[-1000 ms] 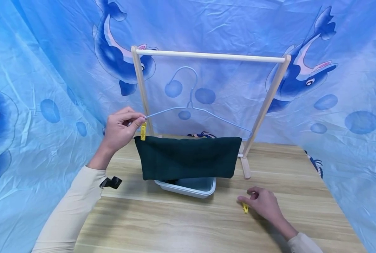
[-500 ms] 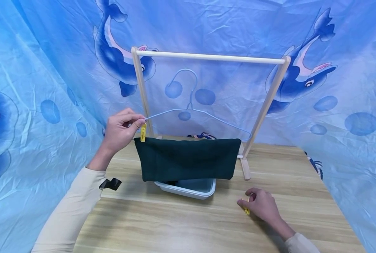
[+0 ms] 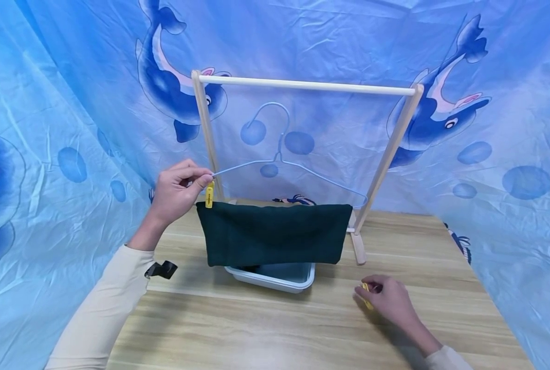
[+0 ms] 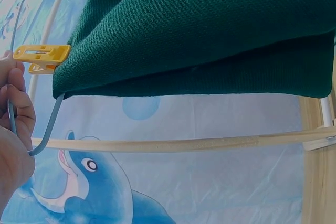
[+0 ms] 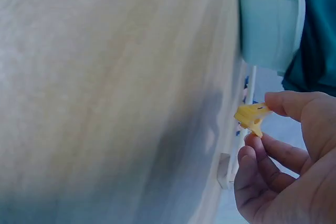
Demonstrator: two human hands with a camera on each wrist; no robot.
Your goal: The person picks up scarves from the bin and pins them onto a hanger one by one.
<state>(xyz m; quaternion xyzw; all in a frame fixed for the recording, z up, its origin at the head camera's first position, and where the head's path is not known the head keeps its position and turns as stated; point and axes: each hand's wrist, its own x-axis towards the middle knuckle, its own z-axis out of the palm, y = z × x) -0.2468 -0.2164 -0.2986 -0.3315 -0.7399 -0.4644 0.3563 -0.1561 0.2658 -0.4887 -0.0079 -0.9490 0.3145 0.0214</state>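
Note:
My left hand point(image 3: 178, 190) grips the left end of a light-blue wire hanger point(image 3: 321, 181), holding it up. A dark green cloth point(image 3: 275, 234) hangs folded over the hanger's lower bar. One yellow clothespin point(image 4: 44, 55) is clipped at the cloth's left top corner, just below my left fingers. Low over the table at the right, my right hand point(image 3: 390, 302) pinches another yellow clothespin point(image 5: 252, 118) between thumb and fingers. In the right wrist view that clothespin is tilted and apart from the cloth.
Behind the cloth stands a wooden rack with a white top rod point(image 3: 307, 85). A pale blue basin point(image 3: 275, 280) sits on the wooden table point(image 3: 256, 329), partly hidden under the cloth. Blue curtains point(image 3: 511, 128) with printed dolphins surround the table.
My right hand has shifted slightly right with its clothespin, which has turned in the fingers and now shows between the fingertips. My left hand, the hanger and the cloth have hardly moved.

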